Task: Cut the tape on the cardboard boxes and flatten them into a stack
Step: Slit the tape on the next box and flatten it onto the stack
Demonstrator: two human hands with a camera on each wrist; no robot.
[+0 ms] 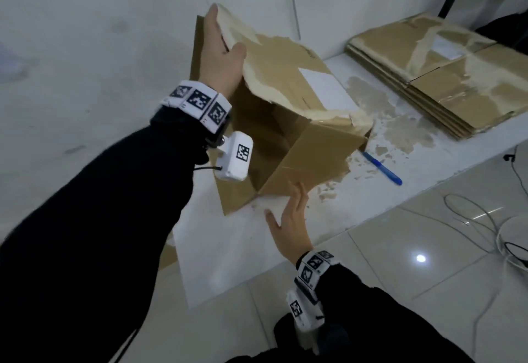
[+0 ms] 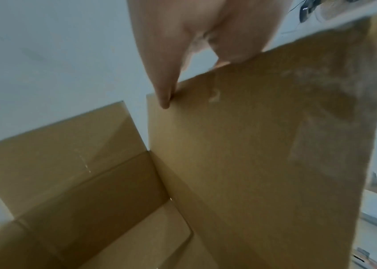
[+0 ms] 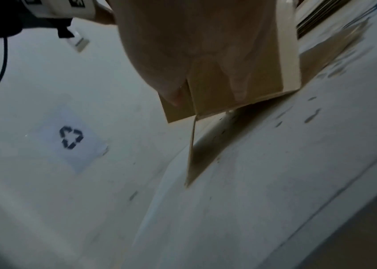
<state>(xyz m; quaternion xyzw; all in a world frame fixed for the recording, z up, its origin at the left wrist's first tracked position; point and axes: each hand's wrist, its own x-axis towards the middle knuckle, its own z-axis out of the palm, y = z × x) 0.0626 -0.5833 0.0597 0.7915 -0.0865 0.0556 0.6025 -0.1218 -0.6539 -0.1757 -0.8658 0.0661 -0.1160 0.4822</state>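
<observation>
An opened brown cardboard box stands tilted on the white ledge, its open mouth toward me, with torn tape along its flaps. My left hand holds its raised upper flap, thumb over the front and fingers behind the edge. My right hand is flat with straight fingers and holds nothing. Its fingertips reach the box's lower near corner; I cannot tell whether they touch it. Flattened boxes lie in a stack at the back right of the ledge.
A blue-handled cutter lies on the ledge just right of the box, among scraps of torn tape. A sheet with a recycling sign is on the wall. Cables trail over the tiled floor at the right.
</observation>
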